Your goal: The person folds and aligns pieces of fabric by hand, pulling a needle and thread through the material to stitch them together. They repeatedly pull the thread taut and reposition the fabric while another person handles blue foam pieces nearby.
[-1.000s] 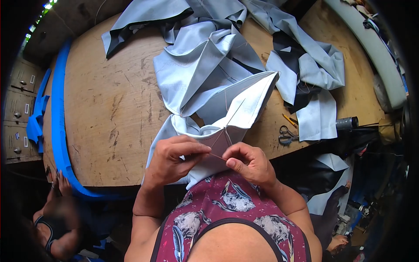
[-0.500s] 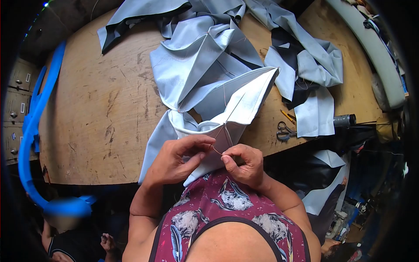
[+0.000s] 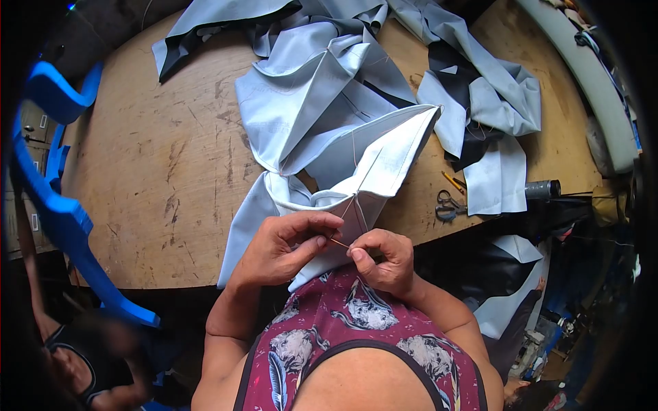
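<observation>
My left hand (image 3: 284, 248) and my right hand (image 3: 382, 257) are close together at the table's front edge, in front of my chest. Between their pinched fingertips runs a short piece of brownish thread (image 3: 340, 242), held at both ends. More thread strands rise from my fingers to the seam of a light grey sewn fabric piece (image 3: 295, 116) just beyond. Its stitched panels stand up in stiff folds, with loose threads along the seams. Part of the fabric hangs over the edge behind my hands.
Scissors (image 3: 449, 205), a yellow pencil (image 3: 452, 182) and a dark cylinder (image 3: 543, 190) lie to the right on the wooden table (image 3: 151, 185). More grey and black fabric (image 3: 504, 103) is heaped behind. A blue plastic chair-like frame (image 3: 62, 212) and another person (image 3: 96, 370) are at left.
The thread between my hands has gone from slack to straighter, and my left fingers have shifted slightly right. At left, the blue frame has swung upward and turned, and the other person has moved.
</observation>
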